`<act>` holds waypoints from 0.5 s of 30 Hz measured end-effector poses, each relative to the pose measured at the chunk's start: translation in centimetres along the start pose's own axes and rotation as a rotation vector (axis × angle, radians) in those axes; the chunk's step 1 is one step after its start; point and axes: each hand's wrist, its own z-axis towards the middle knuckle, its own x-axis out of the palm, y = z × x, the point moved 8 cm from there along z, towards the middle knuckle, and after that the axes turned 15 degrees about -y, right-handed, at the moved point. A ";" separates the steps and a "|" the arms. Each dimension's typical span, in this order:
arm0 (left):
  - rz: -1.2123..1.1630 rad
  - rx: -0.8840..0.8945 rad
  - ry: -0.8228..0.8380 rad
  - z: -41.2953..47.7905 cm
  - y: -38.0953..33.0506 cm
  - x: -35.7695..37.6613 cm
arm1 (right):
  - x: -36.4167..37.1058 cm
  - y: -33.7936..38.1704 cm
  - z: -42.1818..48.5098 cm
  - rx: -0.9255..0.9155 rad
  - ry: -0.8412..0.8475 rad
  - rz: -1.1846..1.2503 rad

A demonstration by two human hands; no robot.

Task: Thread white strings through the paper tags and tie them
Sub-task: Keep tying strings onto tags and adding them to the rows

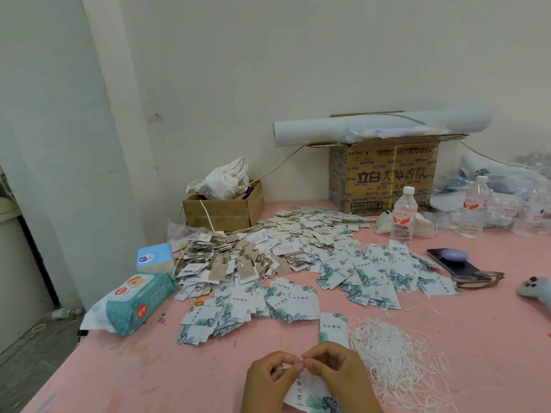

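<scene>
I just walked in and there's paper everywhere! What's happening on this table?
A person is stringing paper tags. The left hand and right hand meet at the near edge of the pink table, fingertips pinching what looks like a white string over a leaf-printed tag. A loose pile of strings lies to the right, and a big heap of tags covers the middle.

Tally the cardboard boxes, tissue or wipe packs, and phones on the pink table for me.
Cardboard boxes: 2, small open box and large printed box
Tissue or wipe packs: 2, blue pack and teal pack
Phones: 1, black phone
Total: 5
</scene>
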 end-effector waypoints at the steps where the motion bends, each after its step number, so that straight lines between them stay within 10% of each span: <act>1: -0.004 0.001 -0.001 0.0 0.0 0.0 | 0.0 0.0 0.0 0.000 -0.006 -0.001; 15: -0.036 -0.005 -0.015 0.0 0.2 -0.1 | -0.2 0.2 0.0 0.005 -0.038 -0.023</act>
